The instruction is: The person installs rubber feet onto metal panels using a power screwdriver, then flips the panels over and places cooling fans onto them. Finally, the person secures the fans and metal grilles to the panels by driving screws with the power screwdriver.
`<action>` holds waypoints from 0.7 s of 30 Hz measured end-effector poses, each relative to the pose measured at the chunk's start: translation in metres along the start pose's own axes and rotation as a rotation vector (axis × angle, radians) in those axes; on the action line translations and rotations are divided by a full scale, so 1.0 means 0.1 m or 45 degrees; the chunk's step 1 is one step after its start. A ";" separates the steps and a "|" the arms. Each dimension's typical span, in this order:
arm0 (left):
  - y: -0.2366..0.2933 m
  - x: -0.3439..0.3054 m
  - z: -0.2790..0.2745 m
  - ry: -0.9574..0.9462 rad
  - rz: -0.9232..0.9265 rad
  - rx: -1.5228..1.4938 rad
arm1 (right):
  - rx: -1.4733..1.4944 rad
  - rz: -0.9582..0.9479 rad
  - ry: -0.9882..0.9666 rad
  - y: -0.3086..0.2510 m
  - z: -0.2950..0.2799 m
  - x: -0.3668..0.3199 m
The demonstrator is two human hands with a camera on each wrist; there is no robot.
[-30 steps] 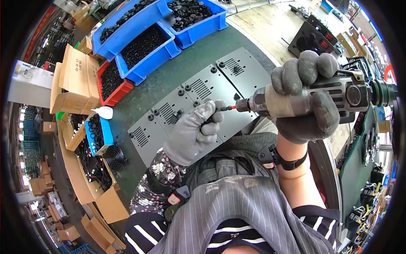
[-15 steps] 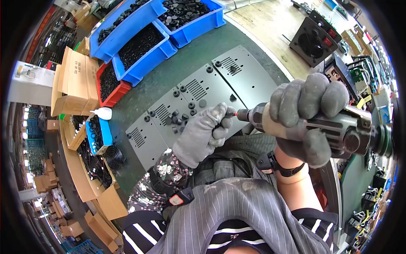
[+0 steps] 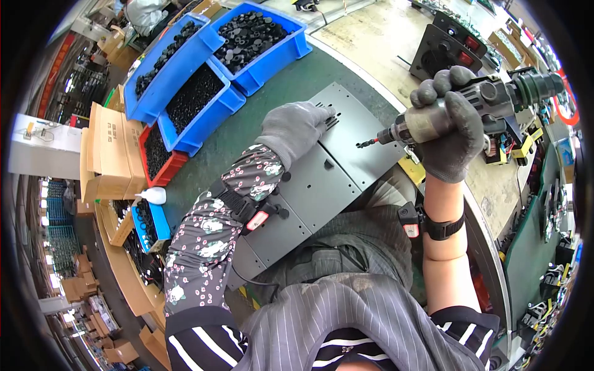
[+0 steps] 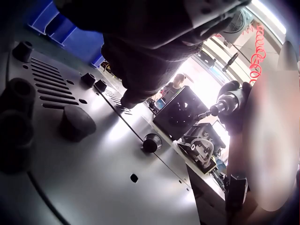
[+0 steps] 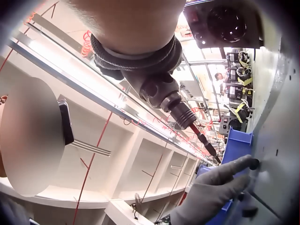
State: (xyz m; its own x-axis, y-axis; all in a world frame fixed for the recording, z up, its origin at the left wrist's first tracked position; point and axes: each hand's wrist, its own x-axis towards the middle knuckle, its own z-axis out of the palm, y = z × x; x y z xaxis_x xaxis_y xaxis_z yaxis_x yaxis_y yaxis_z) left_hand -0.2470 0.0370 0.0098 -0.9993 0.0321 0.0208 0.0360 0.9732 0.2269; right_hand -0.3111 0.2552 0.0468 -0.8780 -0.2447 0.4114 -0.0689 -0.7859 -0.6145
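My gloved left hand [image 3: 294, 133] reaches over the far part of the grey metal panels [image 3: 356, 148], fingers extended toward the vent slots. In the right wrist view its fingertip meets a small black rubber foot [image 5: 253, 164]. My gloved right hand [image 3: 455, 123] grips a power screwdriver [image 3: 427, 122], whose red-banded bit [image 3: 369, 143] points left above the panel, apart from it. More black feet stand on the panels, among them one close to a seam [image 4: 151, 143] and a tapered one [image 4: 77, 123] near the slots. My left arm hides part of the panels.
Blue bins [image 3: 263, 68] of black parts and a red bin [image 3: 162, 162] stand at the back left. Cartons [image 3: 114, 145], a white bottle [image 3: 153, 195] and a blue box [image 3: 158, 229] line the left. Black units with red switches [image 3: 445, 49] sit back right.
My left hand has left the bit's tip and moved forward to the far panel. The screwdriver has come up, its bit now bare of the left fingers. The head view has shifted.
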 end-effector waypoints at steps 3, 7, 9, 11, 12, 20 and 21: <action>0.02 0.18 -0.05 -0.145 -0.135 0.035 | -0.086 -0.009 0.014 0.05 -0.03 0.08; 0.06 0.38 -0.12 -0.185 -0.298 -0.032 | -0.199 -0.122 0.032 0.14 -0.01 0.30; 0.03 0.53 -0.16 -0.188 -0.342 -0.196 | -0.288 -0.142 -0.019 0.20 -0.06 0.47; 0.01 0.68 -0.19 -0.193 -0.439 -0.404 | -0.245 -0.146 -0.004 0.33 -0.05 0.63; 0.00 0.73 -0.16 -0.179 -0.430 -0.404 | -0.223 -0.126 0.002 0.40 -0.05 0.72; -0.06 0.79 0.00 -0.133 -0.343 -0.368 | -0.565 0.043 -0.102 0.75 0.10 1.04; -0.06 0.78 0.00 -0.121 -0.324 -0.363 | -0.590 0.027 -0.117 0.79 0.14 1.06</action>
State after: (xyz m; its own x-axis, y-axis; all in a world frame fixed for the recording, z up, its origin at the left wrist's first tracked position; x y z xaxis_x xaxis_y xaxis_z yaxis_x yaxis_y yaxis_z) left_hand -0.3252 0.0335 0.0101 -0.9730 -0.1679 -0.1584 -0.2241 0.8510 0.4749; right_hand -0.4027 0.1587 0.0511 -0.8374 -0.3238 0.4404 -0.2736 -0.4492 -0.8505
